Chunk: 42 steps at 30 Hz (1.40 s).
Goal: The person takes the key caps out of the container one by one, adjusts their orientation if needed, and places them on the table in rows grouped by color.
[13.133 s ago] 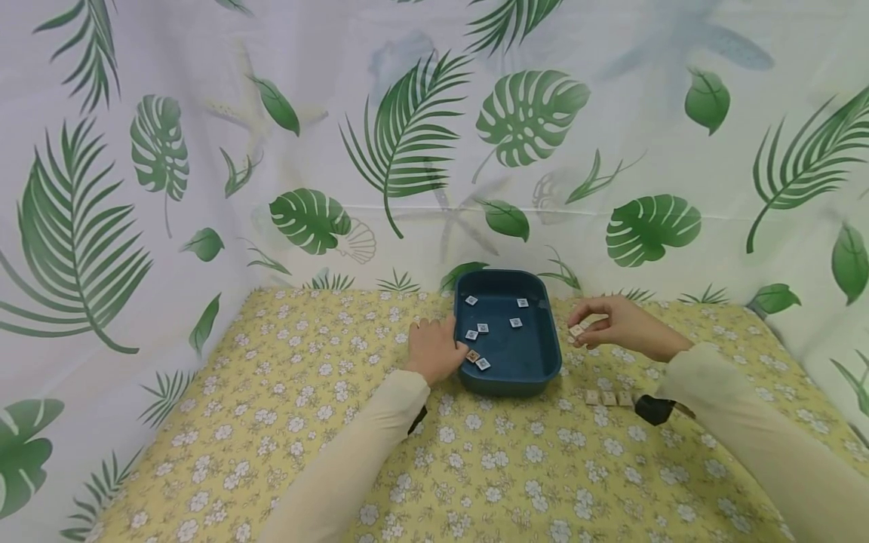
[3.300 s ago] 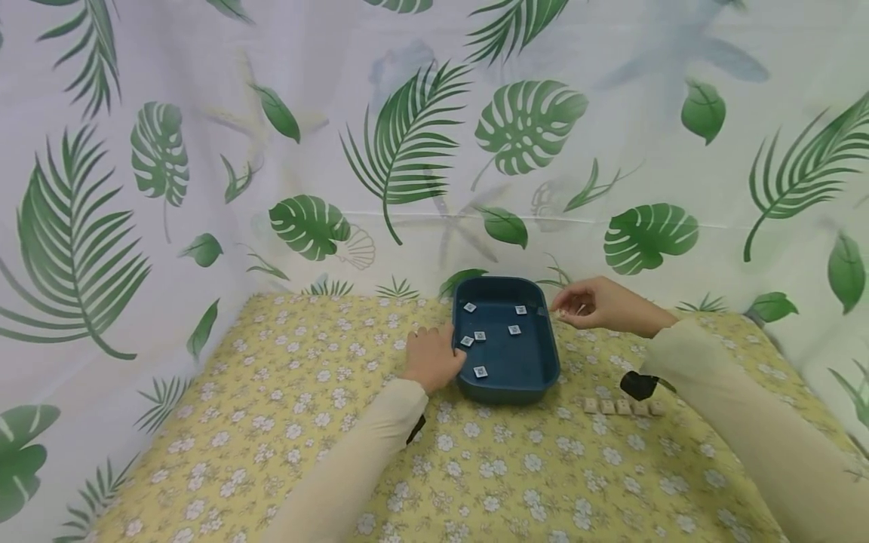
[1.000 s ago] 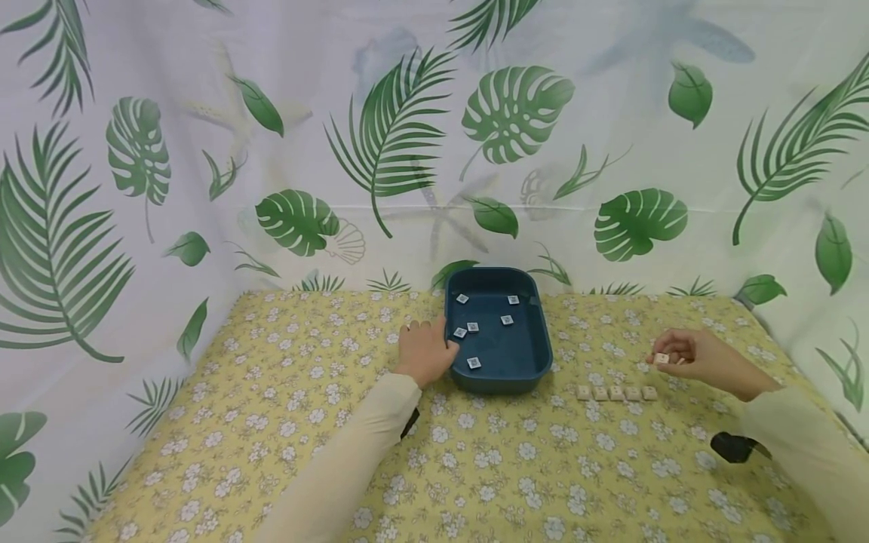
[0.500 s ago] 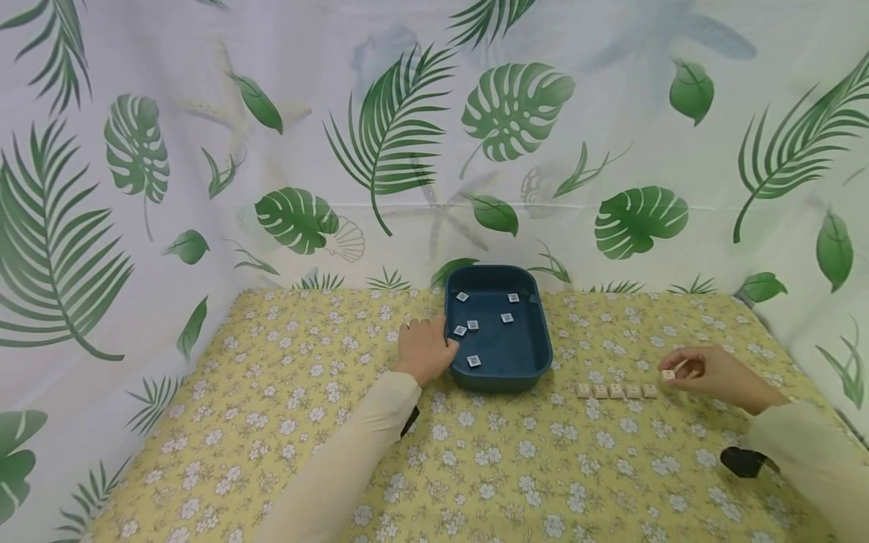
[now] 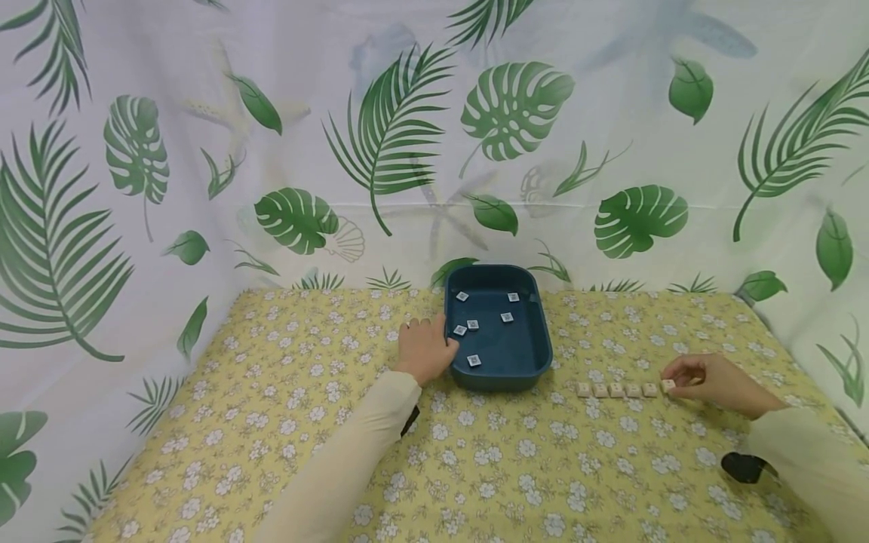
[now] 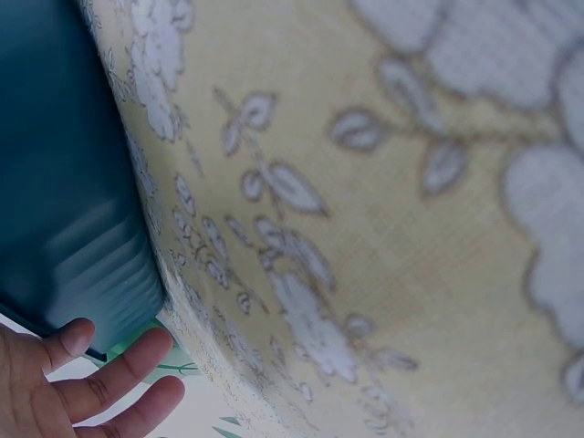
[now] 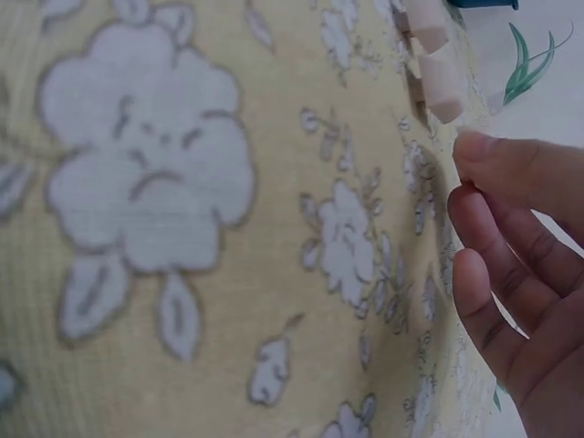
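In the head view my right hand (image 5: 720, 383) pinches a small beige tile (image 5: 668, 385) between thumb and fingertips. That tile is at the right end of a straight row of similar tiles (image 5: 616, 391), low on or at the cloth. In the right wrist view the thumb and index finger meet beside the row's pale tiles (image 7: 442, 87); the held one is mostly hidden. My left hand (image 5: 425, 351) rests at the left rim of a dark blue plastic tub (image 5: 502, 383). The left wrist view shows its fingers (image 6: 119, 374) loosely spread beside the tub wall.
Inside the tub lie several small white tiles (image 5: 474, 360) with dark square code patterns. A yellow flowered cloth (image 5: 326, 452) covers the table. Behind it hangs a white curtain (image 5: 407, 113) printed with green leaves. A black wrist device (image 5: 743, 467) is under the right sleeve.
My right hand has gone from the tub's right rim to the row's right end, lowering the tile there. The row has grown since the first frame, and the tub's brown-faced tile is gone. Left hand unmoved.
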{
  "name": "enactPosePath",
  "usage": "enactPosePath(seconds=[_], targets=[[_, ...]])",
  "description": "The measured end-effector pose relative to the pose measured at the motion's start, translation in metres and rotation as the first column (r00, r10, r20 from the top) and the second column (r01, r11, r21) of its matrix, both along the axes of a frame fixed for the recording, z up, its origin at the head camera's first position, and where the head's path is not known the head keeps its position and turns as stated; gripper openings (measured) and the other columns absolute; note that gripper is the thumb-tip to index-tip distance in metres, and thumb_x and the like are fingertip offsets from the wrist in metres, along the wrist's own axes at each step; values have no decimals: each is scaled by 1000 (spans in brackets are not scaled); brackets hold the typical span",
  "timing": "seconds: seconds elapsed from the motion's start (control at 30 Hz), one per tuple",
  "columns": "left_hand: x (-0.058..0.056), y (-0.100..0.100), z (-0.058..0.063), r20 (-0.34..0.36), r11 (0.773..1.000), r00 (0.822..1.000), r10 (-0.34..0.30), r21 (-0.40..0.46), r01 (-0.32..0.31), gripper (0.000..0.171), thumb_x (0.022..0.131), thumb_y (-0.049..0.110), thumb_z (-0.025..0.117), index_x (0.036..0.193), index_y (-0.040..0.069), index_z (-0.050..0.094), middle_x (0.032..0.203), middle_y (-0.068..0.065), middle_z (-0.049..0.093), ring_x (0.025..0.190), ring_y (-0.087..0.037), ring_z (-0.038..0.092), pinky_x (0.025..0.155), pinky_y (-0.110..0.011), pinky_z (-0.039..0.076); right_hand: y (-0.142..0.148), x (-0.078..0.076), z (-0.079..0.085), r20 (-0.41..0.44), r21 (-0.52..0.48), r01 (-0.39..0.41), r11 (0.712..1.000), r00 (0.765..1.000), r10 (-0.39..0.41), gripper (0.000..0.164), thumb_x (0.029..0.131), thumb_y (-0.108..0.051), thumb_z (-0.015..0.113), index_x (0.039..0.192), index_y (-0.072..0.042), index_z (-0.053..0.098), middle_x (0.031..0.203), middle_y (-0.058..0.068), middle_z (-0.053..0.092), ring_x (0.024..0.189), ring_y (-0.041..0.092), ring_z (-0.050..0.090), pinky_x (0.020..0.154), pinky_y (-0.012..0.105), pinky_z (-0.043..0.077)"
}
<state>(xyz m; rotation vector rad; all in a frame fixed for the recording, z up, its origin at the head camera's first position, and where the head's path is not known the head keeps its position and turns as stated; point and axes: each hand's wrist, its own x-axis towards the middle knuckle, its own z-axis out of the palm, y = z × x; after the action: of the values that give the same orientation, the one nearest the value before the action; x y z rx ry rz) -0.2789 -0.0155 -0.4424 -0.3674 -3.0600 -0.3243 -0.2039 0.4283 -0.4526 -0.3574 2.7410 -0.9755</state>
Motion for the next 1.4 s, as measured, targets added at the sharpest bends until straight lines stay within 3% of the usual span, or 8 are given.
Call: enactPosePath(seconds=[0.27,0.97,1.4], targets=[[-1,0,-3,4,1000,1000,0,2,0,46,91,33,43,132,12,48,113,-14,64,104,-32,56,95,-49,39,-1,0,-2,37,-19,2,1000,999,-2,27,84,-20,69,102,-1,64,88,1,65,73,3,58,64,26,49],[0,-1,-4,2,1000,1000,0,10,0,44,91,33,43,129,12,50,111,-14,64,102,-32,56,94,-49,40,-2,3,-9,-6,-20,-31,999,999,31,24,83,-19,69,99,-1,65,85,0,64,71,2,57,63,25,48],[-1,0,-3,-1,1000,1000,2,11,-2,44,91,33,44,129,12,50,112,-14,64,104,-32,56,94,-49,39,0,2,-8,-2,4,-32,999,999,32,30,82,-17,71,105,1,64,85,1,64,69,2,56,61,25,48]])
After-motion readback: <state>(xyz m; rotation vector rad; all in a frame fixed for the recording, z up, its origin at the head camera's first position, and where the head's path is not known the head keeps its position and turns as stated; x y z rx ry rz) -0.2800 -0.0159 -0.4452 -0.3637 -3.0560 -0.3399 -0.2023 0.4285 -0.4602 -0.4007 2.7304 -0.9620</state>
